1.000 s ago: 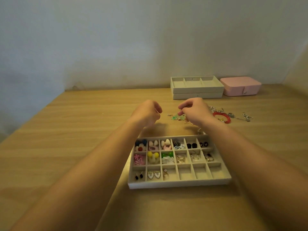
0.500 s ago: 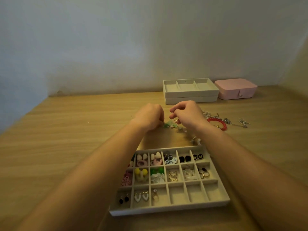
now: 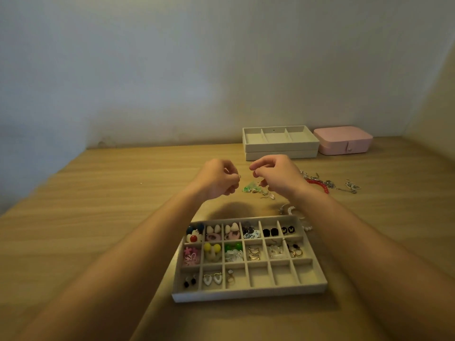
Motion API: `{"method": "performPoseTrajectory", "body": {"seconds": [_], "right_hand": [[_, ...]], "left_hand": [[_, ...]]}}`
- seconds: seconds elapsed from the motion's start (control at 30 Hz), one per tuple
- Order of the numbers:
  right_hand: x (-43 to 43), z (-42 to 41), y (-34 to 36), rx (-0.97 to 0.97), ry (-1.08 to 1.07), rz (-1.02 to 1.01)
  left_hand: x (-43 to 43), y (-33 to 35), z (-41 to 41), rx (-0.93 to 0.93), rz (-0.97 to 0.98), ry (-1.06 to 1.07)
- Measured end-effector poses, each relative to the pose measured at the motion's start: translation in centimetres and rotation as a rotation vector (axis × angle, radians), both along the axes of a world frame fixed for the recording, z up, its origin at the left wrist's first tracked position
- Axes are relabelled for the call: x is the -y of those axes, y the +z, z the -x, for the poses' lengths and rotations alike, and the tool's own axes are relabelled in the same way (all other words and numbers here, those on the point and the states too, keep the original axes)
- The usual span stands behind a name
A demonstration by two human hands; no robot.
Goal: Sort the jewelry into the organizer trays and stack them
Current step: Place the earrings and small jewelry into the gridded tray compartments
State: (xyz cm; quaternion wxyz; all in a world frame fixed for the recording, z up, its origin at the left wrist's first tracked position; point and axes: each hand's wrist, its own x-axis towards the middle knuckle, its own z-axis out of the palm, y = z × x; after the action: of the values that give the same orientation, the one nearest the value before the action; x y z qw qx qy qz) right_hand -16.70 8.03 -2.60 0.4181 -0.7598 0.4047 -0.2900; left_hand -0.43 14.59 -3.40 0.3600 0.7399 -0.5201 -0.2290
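We see both hands raised above the pale wooden table (image 3: 98, 217), just beyond the far edge of the beige velvet organizer tray with its grid of small compartments (image 3: 246, 295). The left hand (image 3: 218, 179) has its fingers curled in, thumb and forefinger pinching a tiny metal piece (image 3: 239, 177) that we can barely make out. The right hand (image 3: 278, 178) is curled likewise, its fingertips nipping a second tiny piece (image 3: 255, 173) too small for us to name. Whether anything thin joins the two we cannot tell. The gridded tray lies close to us between the forearms, with earrings in pairs in its far and middle rows and in the left cells of the near row. The left forearm covers part of its left wall. A translucent green charm (image 3: 248, 188) lies on the table under the hands. A red bead bracelet (image 3: 317, 184) shows only in part behind the right wrist, with a blurred tangle of silver chains (image 3: 349, 187) to its right. By the wall, two stacked beige trays (image 3: 280, 143) stand just beside a closed pink jewelry box (image 3: 343, 140).
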Motion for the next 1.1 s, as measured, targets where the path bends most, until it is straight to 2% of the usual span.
{"method": "performPoseTrajectory", "body": {"seconds": [0.07,0.2,0.43,0.7,1.0,1.1], "right_hand": [[-0.8,0.4,0.7,0.011,0.085,-0.011],[-2.3,1.0,1.9,0.095,0.22,-0.083],[-4.7,2.6,3.5,0.199,0.348,-0.179],[-6.5,3.7,4.7,0.17,0.351,-0.145],[-7.8,4.0,5.2,0.063,0.418,-0.129],[-8.1,4.1,5.2,0.107,0.45,-0.195]], "left_hand": [[-1.9,0.9,0.3,-0.213,0.04,-0.057],[-5.3,2.0,1.3,-0.404,0.094,-0.126],[-9.1,3.3,2.8,-0.549,0.153,-0.144],[-11.2,4.0,4.2,-0.805,0.226,-0.15],[-12.9,3.8,4.5,-0.767,0.27,-0.141],[-13.3,3.9,4.4,-0.768,0.273,-0.131]]}}
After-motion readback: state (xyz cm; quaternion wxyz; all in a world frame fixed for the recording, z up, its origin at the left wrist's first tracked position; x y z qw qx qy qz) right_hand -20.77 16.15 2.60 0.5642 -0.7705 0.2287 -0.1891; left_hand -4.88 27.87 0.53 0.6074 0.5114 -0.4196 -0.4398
